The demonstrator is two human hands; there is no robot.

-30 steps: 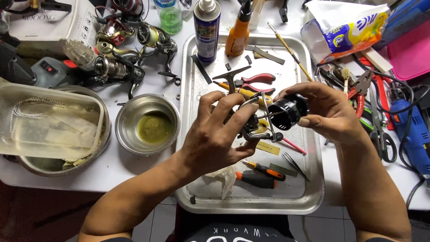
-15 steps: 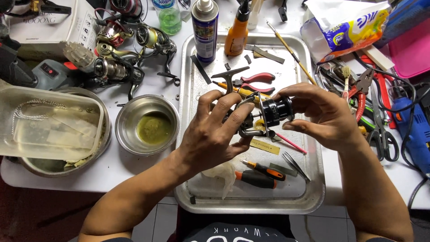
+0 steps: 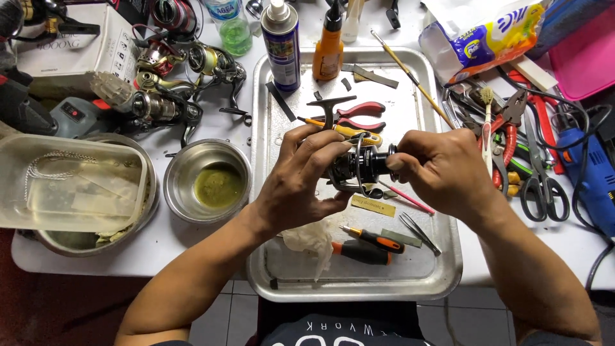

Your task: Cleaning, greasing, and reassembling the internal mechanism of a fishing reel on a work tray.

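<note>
A black spinning fishing reel hangs above a metal tray, gripped from both sides. My left hand wraps the reel's body and wire bail from the left. My right hand pinches the spool end from the right. Under the hands lie a pink-handled tool, a small yellow tag, tweezers, two orange-and-black screwdrivers and a crumpled rag. Red-handled pliers lie just beyond the reel.
A spray can and an orange bottle stand at the tray's far end. A steel bowl with green liquid, a clear plastic tub and several reels sit left. Scissors, pliers and a blue power tool lie right.
Both hands have turned the reel between them, and it now sits lower and more level over the tray. Everything on the table stays put.
</note>
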